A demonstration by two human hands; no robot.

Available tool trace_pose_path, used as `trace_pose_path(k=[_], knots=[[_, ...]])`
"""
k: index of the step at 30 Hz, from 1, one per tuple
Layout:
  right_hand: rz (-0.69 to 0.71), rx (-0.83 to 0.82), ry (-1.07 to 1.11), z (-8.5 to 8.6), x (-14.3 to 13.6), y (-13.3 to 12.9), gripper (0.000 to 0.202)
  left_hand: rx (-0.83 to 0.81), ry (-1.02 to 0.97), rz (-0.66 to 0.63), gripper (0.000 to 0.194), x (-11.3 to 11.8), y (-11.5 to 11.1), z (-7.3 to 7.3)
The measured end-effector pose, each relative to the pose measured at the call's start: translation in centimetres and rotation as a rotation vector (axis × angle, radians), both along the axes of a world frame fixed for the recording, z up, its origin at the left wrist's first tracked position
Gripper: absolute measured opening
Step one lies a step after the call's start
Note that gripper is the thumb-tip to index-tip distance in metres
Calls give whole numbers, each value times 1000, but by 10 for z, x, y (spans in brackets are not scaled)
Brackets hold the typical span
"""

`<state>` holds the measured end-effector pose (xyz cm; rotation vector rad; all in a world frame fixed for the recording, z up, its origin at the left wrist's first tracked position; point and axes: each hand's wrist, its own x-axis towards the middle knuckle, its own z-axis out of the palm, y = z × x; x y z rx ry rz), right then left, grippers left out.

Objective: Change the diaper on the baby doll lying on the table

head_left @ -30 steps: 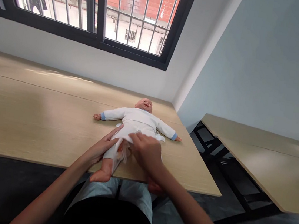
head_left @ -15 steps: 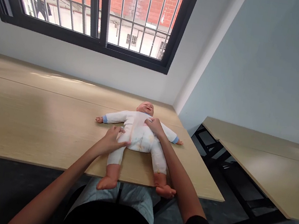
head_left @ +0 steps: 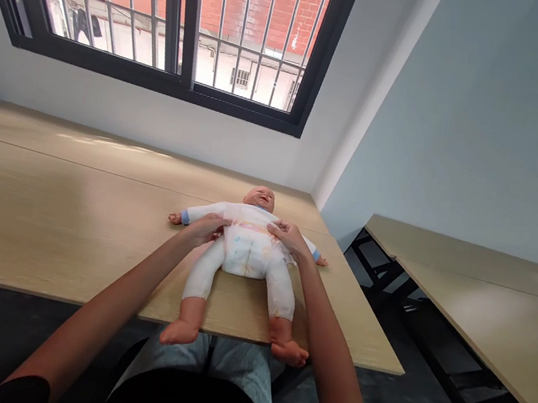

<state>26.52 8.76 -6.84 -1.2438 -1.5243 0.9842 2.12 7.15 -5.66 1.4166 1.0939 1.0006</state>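
Observation:
A baby doll [head_left: 260,197] in a white suit with blue cuffs lies on its back on the wooden table, feet over the front edge. Round its hips is a white diaper [head_left: 247,252] with faint coloured prints. My left hand [head_left: 208,227] pinches the diaper's upper edge at the left side of the doll's waist. On the right side, my right hand [head_left: 288,237] grips the same upper edge between thumb and fingers. The edge is stretched flat across the belly between both hands.
The table [head_left: 93,229] reaches far to the left and ends just right of the doll. A second table [head_left: 478,287] stands at the right, past a gap. Behind is a wall with a barred window [head_left: 185,88]. My legs are below the front edge.
My left hand has moved up from the doll's hip and closed on the diaper's edge. The front panel now lies spread across the belly. My right hand has shifted slightly right.

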Motion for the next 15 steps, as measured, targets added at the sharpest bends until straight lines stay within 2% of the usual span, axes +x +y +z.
trace_pose_path(k=[3,5,8,10,11,12,14,15], knots=[[-57,10,-11,-5,1,2,41,-21,-9,40,34,-6,7,-6],[-101,31,-37,-8,1,2,40,21,-10,131,31,-6,7,-7],[-177,87,-106,-9,1,1,41,166,-22,342,28,-4,0,-1],[-211,135,-169,-10,0,1,38,375,25,395,24,0,-11,7],[-222,159,-205,-10,-1,1,35,505,84,337,21,3,-18,11],[-232,184,-244,-10,-3,1,32,638,167,216,20,7,-25,15],[-249,231,-330,-10,-7,0,26,824,364,-154,24,18,-39,20],[-257,252,-376,-10,-9,-1,24,862,452,-325,26,25,-45,22]])
